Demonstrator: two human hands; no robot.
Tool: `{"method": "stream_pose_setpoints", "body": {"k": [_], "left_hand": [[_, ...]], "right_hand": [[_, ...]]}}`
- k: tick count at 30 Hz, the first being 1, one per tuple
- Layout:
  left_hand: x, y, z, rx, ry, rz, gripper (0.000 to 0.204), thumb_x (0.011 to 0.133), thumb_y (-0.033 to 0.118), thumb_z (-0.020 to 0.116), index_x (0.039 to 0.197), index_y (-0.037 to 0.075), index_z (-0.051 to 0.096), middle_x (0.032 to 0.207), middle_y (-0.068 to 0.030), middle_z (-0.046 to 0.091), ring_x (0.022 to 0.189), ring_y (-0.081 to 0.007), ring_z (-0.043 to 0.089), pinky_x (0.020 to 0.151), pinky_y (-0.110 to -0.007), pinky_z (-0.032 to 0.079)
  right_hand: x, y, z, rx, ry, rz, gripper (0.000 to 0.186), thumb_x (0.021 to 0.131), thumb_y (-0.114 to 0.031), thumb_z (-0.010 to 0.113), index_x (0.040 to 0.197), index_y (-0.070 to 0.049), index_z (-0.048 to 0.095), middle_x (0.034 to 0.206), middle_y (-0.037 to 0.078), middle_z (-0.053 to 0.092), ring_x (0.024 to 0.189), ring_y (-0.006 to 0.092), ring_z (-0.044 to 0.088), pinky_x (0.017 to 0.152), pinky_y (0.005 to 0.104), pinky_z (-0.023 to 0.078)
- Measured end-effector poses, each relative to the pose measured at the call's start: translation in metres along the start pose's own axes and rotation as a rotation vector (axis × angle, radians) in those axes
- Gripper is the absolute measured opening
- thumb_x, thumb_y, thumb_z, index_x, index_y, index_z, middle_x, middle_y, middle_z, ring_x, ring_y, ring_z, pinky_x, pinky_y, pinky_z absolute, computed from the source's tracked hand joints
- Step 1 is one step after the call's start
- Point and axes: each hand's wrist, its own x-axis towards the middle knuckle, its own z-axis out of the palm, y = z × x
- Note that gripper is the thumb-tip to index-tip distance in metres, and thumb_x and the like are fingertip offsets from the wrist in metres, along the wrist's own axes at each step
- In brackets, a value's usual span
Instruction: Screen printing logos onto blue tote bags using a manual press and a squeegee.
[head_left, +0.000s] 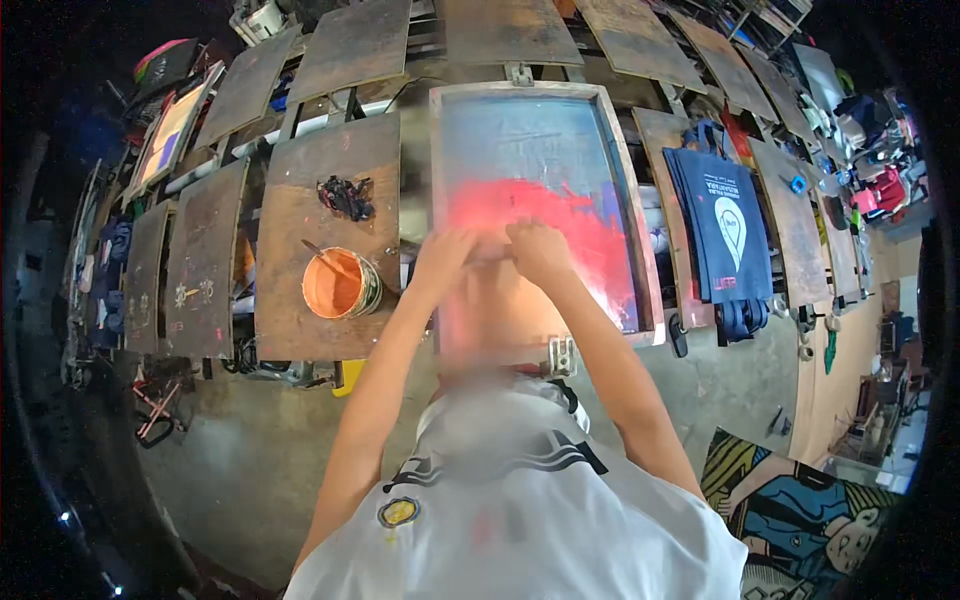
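A wooden-framed printing screen (647, 270) lies before me, its mesh bluish at the far end. Bright red-pink ink (530, 203) is smeared across the middle of the mesh and down its right side. My left hand (446, 260) and my right hand (540, 250) are side by side over the screen, fingers curled round a squeegee (489, 251). Only a blurred bit of the squeegee shows between them; its blade is hidden. The near part of the screen is blurred too.
On the board left of the screen stand a tub of orange-red ink (342, 284) with a stirring stick (322, 255) and a crumpled black plastic bag (346, 198). Dark blue tote bags (717, 222) hang over the board to the right. A metal clamp (562, 356) sits on the screen's near edge.
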Motion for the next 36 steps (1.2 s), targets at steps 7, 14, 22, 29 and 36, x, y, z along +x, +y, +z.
{"method": "stream_pose_setpoints", "body": {"k": [7, 14, 22, 29, 36], "left_hand": [[-0.041, 0.034, 0.034, 0.025, 0.009, -0.141, 0.048, 0.073, 0.011, 0.076, 0.116, 0.007, 0.055, 0.109, -0.0145, 0.056, 0.107, -0.0358, 0.053, 0.093, -0.044, 0.044], [-0.104, 0.122, 0.020, -0.047, -0.041, -0.257, 0.044, 0.071, 0.009, 0.074, 0.112, 0.005, 0.057, 0.108, -0.0167, 0.053, 0.106, -0.0386, 0.052, 0.088, -0.046, 0.046], [-0.033, 0.039, 0.015, 0.046, 0.023, -0.107, 0.027, 0.078, 0.018, 0.073, 0.100, 0.007, 0.062, 0.090, -0.0150, 0.062, 0.087, -0.0370, 0.060, 0.077, -0.047, 0.049], [-0.035, 0.087, 0.031, 0.014, 0.202, -0.335, 0.024, 0.077, 0.014, 0.071, 0.095, 0.004, 0.057, 0.094, -0.0169, 0.059, 0.092, -0.0401, 0.057, 0.078, -0.049, 0.047], [-0.111, 0.151, 0.032, -0.065, 0.046, -0.469, 0.033, 0.072, 0.005, 0.070, 0.103, 0.002, 0.058, 0.100, -0.0182, 0.057, 0.096, -0.0415, 0.056, 0.078, -0.049, 0.046]], "right_hand": [[-0.044, 0.010, 0.050, 0.001, 0.151, -0.052, 0.019, 0.076, -0.017, 0.065, 0.093, -0.010, 0.065, 0.095, 0.007, 0.059, 0.096, 0.0271, 0.059, 0.078, 0.0376, 0.054], [-0.113, -0.004, 0.017, 0.102, -0.030, -0.188, 0.022, 0.073, -0.019, 0.066, 0.091, -0.008, 0.069, 0.098, 0.006, 0.063, 0.101, 0.0259, 0.060, 0.072, 0.0390, 0.056], [0.001, 0.027, 0.017, 0.062, -0.179, -0.277, 0.023, 0.074, -0.024, 0.072, 0.092, -0.008, 0.071, 0.100, 0.011, 0.066, 0.100, 0.0281, 0.063, 0.081, 0.0410, 0.055], [-0.025, 0.027, 0.021, 0.130, -0.022, -0.227, 0.021, 0.077, -0.020, 0.068, 0.095, -0.009, 0.070, 0.106, 0.007, 0.063, 0.107, 0.0267, 0.058, 0.084, 0.0388, 0.054], [-0.109, 0.006, 0.013, 0.188, -0.174, -0.278, 0.023, 0.075, -0.019, 0.068, 0.095, -0.007, 0.069, 0.102, 0.006, 0.062, 0.106, 0.0231, 0.058, 0.083, 0.0373, 0.055]]}}
